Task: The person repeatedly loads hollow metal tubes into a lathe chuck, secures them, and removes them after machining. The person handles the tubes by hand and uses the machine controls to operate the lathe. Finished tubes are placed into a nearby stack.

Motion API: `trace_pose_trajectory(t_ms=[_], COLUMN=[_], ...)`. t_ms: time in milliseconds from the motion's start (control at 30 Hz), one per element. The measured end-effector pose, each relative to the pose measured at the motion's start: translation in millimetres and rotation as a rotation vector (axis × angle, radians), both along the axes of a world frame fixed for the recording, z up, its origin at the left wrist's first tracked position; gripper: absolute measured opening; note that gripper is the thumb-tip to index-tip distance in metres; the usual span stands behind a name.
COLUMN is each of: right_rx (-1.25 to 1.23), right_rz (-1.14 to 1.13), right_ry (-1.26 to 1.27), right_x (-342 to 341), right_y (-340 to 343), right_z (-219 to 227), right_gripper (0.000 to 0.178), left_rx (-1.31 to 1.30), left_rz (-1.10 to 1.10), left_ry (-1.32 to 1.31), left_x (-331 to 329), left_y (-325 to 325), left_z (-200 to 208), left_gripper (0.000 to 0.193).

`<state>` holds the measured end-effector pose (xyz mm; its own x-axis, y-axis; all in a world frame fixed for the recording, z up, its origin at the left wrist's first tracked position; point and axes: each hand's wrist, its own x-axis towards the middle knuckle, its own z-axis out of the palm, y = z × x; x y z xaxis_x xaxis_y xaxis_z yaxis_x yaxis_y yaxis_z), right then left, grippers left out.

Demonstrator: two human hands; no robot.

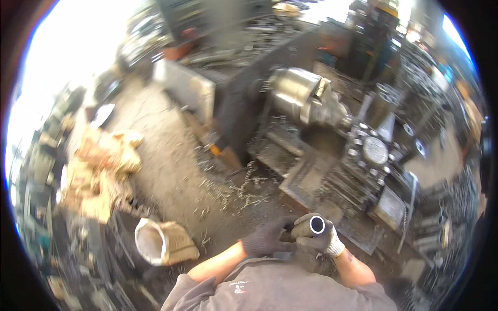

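Close in front of my body, my right hand in a grey glove with a white cuff is wrapped round a short metal tube. The tube's round open end, with a bright rim, faces up toward me. My left hand, in a dark glove, is right beside the tube's other side. Motion blur smears its fingers, and whether they touch the tube is unclear. Ahead and to the right stands a lathe, its shiny chuck above a tool post ringed with bolts.
Metal shavings litter the floor left of the lathe. An open sack stands at lower left, with crumpled tan sacking beyond it. A metal plate leans near the machine's far side. Racks of metal parts line the right.
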<state>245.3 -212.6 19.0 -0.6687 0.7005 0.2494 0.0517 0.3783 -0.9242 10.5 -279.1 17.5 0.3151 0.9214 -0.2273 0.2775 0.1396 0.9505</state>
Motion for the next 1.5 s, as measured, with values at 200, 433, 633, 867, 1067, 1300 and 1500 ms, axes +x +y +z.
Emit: trace_pose_trajectory(t_ms=[200,433,633,867,1067,1300,1500], right_rx=[-0.443,-0.116,-0.049,0.303,0.361,0.354,0.714], right_rz=[0.238,0.601,1.071,1.603,1.900,2.046,2.242], right_ry=[-0.076,-0.232,-0.305,-0.526,-0.181,0.135,0.094], right_x=[-93.6,-250.4,-365.8,-452.9,-534.6,-614.7,-650.1], right_y=[-41.4,-144.3,-273.8,-432.4,-567.0,-691.8,-715.0], right_z=[4.4,-9.4,-9.3,17.8,23.2,-2.0,19.5], right_gripper=[0.049,0.048,0.048,0.053,0.055,0.052,0.065], left_rx=[-0.074,-0.519,-0.905,-1.089,-1.651,-1.626,-1.152], left_rz=[0.226,1.029,1.820,2.253,2.114,3.167,4.364], left_ry=[0.108,0.298,0.265,0.221,-0.325,-0.914,0.259], left_x=[-49.0,-132.9,-98.0,139.4,279.8,202.2,118.0], left_y=[-100.0,-353.7,-653.8,-749.9,-630.3,-555.2,-655.6], left_z=[-16.2,-120.9,-285.5,-375.5,-375.1,-327.7,-195.8], left_gripper=[0.063,0.048,0.052,0.050,0.044,0.046,0.048])
